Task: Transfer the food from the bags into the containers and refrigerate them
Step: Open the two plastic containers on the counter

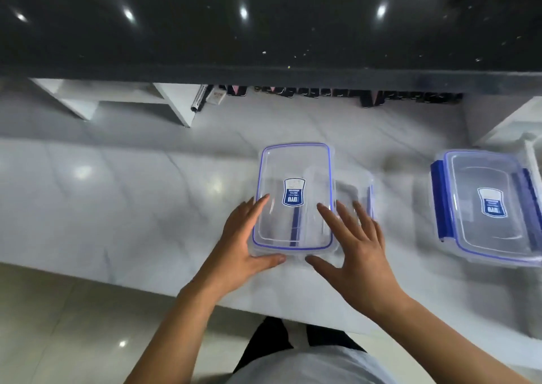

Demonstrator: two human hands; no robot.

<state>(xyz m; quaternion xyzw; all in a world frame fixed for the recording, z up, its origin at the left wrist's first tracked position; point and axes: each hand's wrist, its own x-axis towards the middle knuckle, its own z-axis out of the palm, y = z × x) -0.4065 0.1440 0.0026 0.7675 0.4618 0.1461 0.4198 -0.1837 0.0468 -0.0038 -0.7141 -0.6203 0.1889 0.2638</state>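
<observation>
A clear rectangular lid [293, 163] with a blue seal and a blue-and-white label lies over the left part of a clear container base [363, 184] on the white marble counter [117, 207]. My left hand [243, 248] grips the lid's near-left corner, fingers along its left edge and thumb at its near edge. My right hand [357, 251] is spread flat, fingers over the lid's right edge and the base's rim, thumb by the lid's near edge. No food bags are in view.
A second clear container [484, 178] with its lid on and blue clips stands at the right of the counter. A black glossy ledge [264, 31] runs across the back above white shelving [117, 96]. The counter's near edge lies just below my wrists.
</observation>
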